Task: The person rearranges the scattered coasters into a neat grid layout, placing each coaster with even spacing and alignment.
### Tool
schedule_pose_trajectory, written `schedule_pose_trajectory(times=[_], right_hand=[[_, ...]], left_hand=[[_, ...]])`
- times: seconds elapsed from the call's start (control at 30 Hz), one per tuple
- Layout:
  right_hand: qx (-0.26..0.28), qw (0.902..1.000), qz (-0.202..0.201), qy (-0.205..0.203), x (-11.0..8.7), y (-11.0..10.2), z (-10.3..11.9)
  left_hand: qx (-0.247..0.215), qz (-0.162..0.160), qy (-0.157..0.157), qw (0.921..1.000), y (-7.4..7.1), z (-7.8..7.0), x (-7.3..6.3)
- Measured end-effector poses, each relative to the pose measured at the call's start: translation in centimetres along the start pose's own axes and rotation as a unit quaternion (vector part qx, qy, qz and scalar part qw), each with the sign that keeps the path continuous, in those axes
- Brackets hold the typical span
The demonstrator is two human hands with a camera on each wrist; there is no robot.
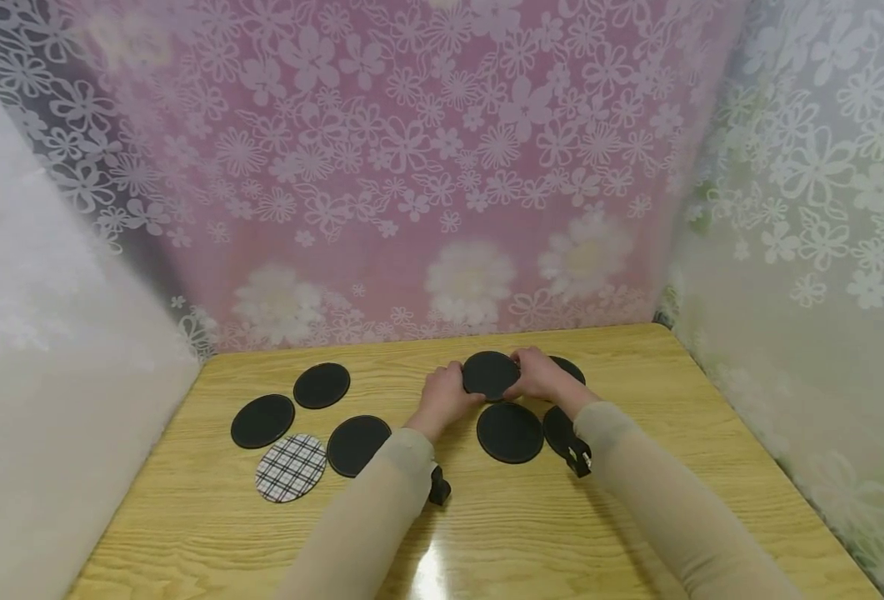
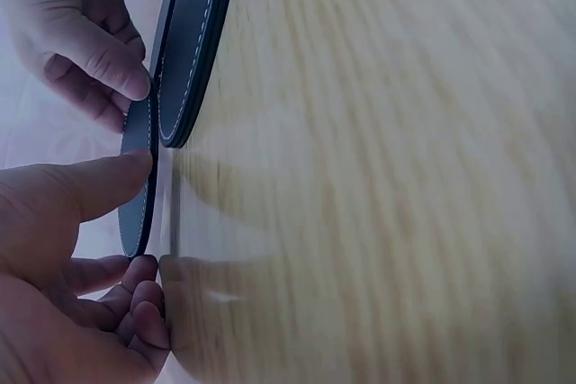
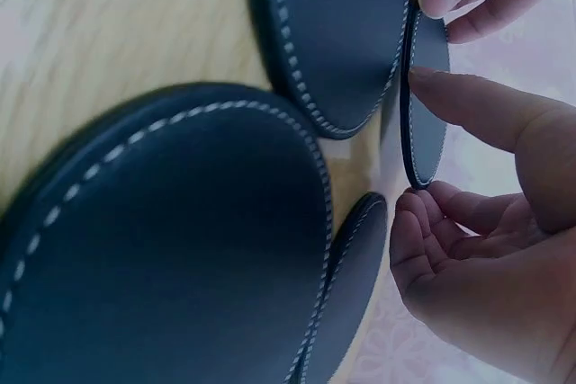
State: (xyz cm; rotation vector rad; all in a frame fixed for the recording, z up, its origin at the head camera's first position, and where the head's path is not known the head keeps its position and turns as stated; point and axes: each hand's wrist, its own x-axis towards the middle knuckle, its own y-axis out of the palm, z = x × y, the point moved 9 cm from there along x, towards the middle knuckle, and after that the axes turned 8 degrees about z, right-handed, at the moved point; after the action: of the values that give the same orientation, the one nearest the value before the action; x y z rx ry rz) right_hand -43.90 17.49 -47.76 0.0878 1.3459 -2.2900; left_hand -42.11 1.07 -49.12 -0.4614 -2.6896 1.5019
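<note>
Head: on a wood-grain desk [image 1: 651, 392] before a pink flowered curtain [image 1: 427, 167], the fingers of the left hand [image 1: 445, 396] and right hand [image 1: 541, 375] pinch a black disc [image 1: 491, 375] near the far edge. Left wrist: pale grain spreads rightward. Right wrist: stitched discs [image 3: 171, 249] lie closer.

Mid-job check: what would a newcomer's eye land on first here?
Probably the plaid disc, the lone patterned one, at the near side of the table's left group. Next, the left grip and right grip holding one black disc from opposite sides near the far edge. Behind it all hangs the pink flowered backdrop.
</note>
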Motion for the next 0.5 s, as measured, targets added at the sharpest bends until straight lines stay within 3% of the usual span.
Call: schedule_pose_trajectory(times=[0.5], right_hand=[[0.010, 0.9999, 0.003, 0.001, 0.3, 0.2, -2.0]], left_hand=[[0.010, 0.004, -0.014, 0.9998, 0.8, -0.6, 0.6]])
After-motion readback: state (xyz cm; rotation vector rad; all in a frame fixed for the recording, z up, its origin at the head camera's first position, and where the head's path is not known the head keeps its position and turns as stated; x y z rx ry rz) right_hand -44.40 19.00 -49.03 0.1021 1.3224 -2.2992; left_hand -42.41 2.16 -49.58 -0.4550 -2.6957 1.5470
